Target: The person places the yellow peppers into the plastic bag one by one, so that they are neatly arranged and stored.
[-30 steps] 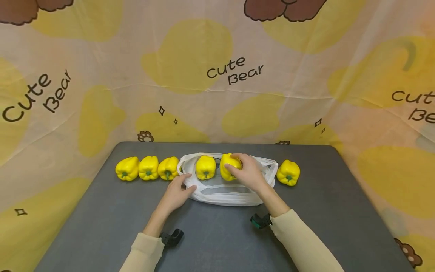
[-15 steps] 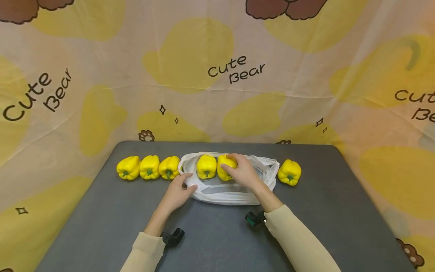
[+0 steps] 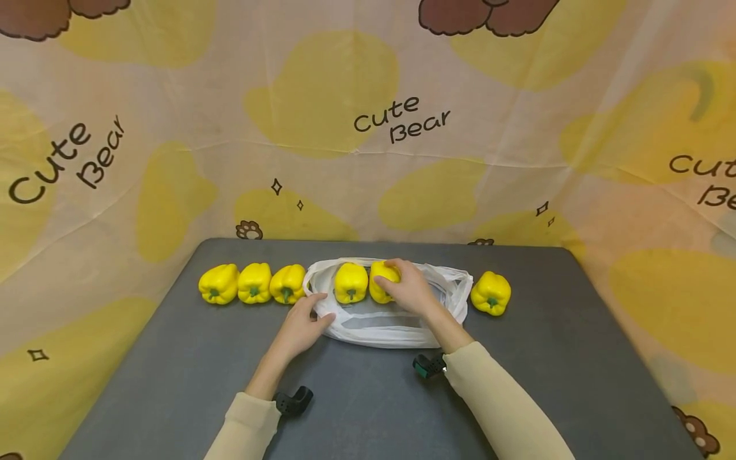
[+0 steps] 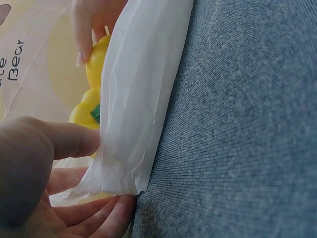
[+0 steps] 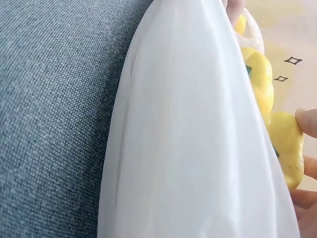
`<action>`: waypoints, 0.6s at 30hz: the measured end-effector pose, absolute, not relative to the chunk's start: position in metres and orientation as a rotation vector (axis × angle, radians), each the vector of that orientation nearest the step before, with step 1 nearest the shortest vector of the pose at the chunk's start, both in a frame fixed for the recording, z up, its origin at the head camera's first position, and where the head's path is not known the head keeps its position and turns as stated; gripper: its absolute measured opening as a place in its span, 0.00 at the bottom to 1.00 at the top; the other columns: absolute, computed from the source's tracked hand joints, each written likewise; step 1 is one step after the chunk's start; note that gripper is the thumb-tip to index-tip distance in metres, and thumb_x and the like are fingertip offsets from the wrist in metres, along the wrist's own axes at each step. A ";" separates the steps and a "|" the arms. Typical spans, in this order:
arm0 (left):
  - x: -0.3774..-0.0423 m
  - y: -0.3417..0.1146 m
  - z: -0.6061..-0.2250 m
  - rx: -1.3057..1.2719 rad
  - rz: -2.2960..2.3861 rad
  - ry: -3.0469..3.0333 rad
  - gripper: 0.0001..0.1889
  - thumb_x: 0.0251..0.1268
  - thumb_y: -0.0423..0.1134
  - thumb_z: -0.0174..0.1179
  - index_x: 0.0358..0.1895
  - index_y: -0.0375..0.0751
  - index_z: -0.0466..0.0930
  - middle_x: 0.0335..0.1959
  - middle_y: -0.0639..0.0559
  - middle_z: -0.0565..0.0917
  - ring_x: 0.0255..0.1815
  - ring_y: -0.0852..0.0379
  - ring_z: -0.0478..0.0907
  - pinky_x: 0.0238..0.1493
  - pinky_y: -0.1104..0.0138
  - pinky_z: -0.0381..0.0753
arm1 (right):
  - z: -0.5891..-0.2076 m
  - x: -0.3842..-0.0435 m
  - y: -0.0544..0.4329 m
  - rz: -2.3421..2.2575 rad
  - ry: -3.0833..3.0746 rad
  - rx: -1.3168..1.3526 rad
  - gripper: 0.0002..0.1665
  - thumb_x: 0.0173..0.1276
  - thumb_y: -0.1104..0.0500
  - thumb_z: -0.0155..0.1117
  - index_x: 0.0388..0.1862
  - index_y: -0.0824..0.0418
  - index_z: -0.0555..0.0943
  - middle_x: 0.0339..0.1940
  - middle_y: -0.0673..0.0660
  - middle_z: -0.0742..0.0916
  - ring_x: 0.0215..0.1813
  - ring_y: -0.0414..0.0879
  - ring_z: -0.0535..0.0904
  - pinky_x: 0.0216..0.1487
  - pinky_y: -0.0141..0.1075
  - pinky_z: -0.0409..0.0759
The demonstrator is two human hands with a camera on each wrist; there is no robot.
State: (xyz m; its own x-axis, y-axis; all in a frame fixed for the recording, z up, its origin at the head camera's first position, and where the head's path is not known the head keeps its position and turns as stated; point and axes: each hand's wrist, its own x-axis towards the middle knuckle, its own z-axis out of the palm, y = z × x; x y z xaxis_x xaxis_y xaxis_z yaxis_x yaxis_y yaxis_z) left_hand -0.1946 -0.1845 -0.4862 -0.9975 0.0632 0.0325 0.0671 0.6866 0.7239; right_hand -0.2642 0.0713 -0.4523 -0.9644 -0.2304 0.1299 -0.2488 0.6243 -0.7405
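Observation:
A white plastic bag (image 3: 385, 338) lies with its mouth spread wide in the middle of the table. My left hand (image 3: 300, 326) holds the bag's left end between thumb and fingers. With my right hand (image 3: 411, 291) I grip a yellow bell pepper (image 3: 381, 291) inside the bag's opening. Just left of it, another yellow bell pepper (image 3: 351, 282) sits in the bag, stem toward me. In the right wrist view the gripped pepper (image 5: 287, 144) shows thumb and fingers around it, partly hidden by the bag wall (image 5: 173, 124).
Three yellow bell peppers stand in a row left of the bag, the nearest one (image 3: 287, 284) by its edge. Another pepper (image 3: 490, 294) stands close to the bag's right end. A patterned cloth (image 3: 322, 96) hangs behind the dark grey table (image 3: 356, 409).
My right hand has moved slightly left with its pepper, bringing it close to the other pepper in the bag. During the last half second little has moved; my left hand stays at the bag's end.

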 end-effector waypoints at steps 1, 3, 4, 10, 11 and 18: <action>-0.194 -0.185 -0.486 -0.110 -1.238 -2.879 0.28 0.68 0.42 0.65 0.68 0.36 0.74 0.53 0.39 0.79 0.46 0.48 0.75 0.49 0.53 0.77 | -0.452 -0.264 0.071 1.292 -2.808 0.415 0.32 0.70 0.46 0.67 0.66 0.64 0.77 0.62 0.63 0.82 0.65 0.59 0.75 0.67 0.52 0.70; -0.194 -0.185 -0.486 -0.109 -1.234 -2.877 0.28 0.68 0.41 0.66 0.68 0.35 0.74 0.53 0.39 0.79 0.46 0.48 0.75 0.49 0.53 0.77 | -0.453 -0.265 0.070 1.298 -2.810 0.410 0.32 0.70 0.46 0.67 0.66 0.64 0.77 0.63 0.63 0.82 0.66 0.59 0.75 0.68 0.52 0.69; -0.194 -0.184 -0.486 -0.108 -1.237 -2.877 0.28 0.68 0.41 0.66 0.68 0.35 0.74 0.53 0.38 0.79 0.46 0.47 0.75 0.49 0.52 0.77 | -0.453 -0.265 0.070 1.298 -2.814 0.407 0.33 0.70 0.46 0.67 0.66 0.64 0.77 0.63 0.63 0.81 0.66 0.59 0.75 0.68 0.52 0.69; -0.194 -0.184 -0.486 -0.104 -1.245 -2.876 0.28 0.68 0.41 0.66 0.68 0.35 0.74 0.55 0.38 0.79 0.47 0.48 0.75 0.50 0.52 0.77 | -0.455 -0.268 0.068 1.289 -2.838 0.393 0.34 0.71 0.44 0.66 0.68 0.63 0.76 0.65 0.62 0.80 0.68 0.59 0.73 0.69 0.53 0.69; -0.194 -0.184 -0.486 -0.106 -1.244 -2.876 0.28 0.68 0.41 0.66 0.68 0.35 0.74 0.55 0.38 0.79 0.47 0.48 0.75 0.50 0.52 0.77 | -0.456 -0.269 0.068 1.294 -2.836 0.391 0.34 0.71 0.45 0.66 0.68 0.63 0.76 0.66 0.62 0.80 0.68 0.59 0.73 0.69 0.53 0.68; -0.194 -0.184 -0.488 -0.115 -1.234 -2.868 0.27 0.68 0.41 0.66 0.68 0.35 0.74 0.55 0.38 0.79 0.46 0.48 0.76 0.49 0.52 0.77 | -0.459 -0.271 0.065 1.302 -2.837 0.393 0.34 0.72 0.46 0.65 0.69 0.65 0.75 0.67 0.63 0.79 0.71 0.59 0.71 0.72 0.52 0.65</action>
